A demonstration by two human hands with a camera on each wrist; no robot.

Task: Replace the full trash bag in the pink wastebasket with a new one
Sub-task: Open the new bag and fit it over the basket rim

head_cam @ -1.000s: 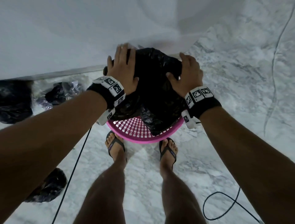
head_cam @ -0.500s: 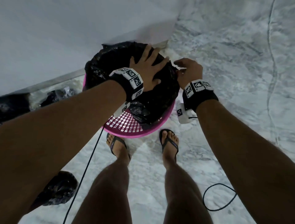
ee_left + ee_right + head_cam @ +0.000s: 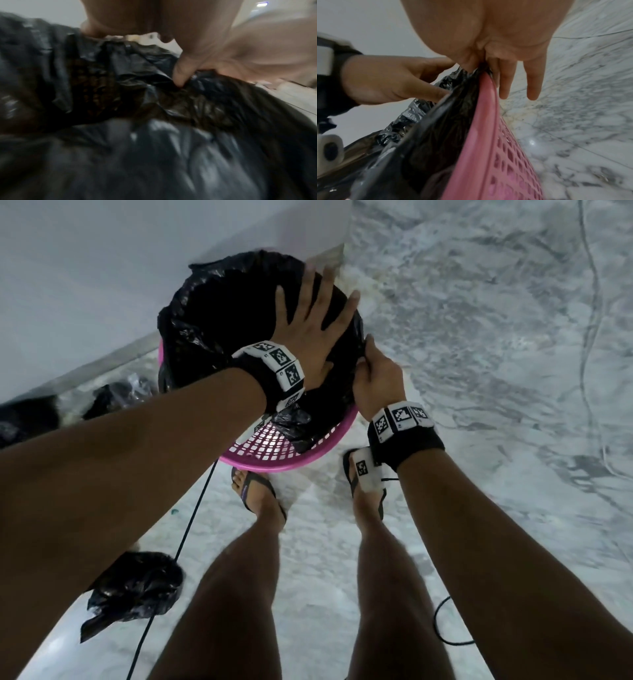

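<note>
The pink mesh wastebasket (image 3: 284, 463) stands against the wall with a black trash bag (image 3: 219, 313) spread in its mouth. My left hand (image 3: 308, 326) lies flat on the bag with fingers splayed, pressing it down. My right hand (image 3: 371, 368) pinches the bag's edge at the right rim. In the right wrist view thumb and fingers (image 3: 505, 83) clamp the black film (image 3: 447, 121) over the pink rim (image 3: 488, 102), and the left hand (image 3: 393, 83) shows at the left. The left wrist view is blurred: crumpled bag (image 3: 137, 135) and the right hand's fingers (image 3: 180, 75) nipping it.
A tied full black bag (image 3: 133, 587) lies on the marble floor at my lower left. More black bags (image 3: 116, 395) sit by the wall (image 3: 102, 268) at the left. My sandalled feet (image 3: 257, 494) stand just before the basket. Black cables (image 3: 191, 529) trail over the floor.
My left hand moved from the bag's left side to its middle and spread flat. My right hand shifted to the right rim and slid nearer me, pinching the edge. The bag sits lower.
</note>
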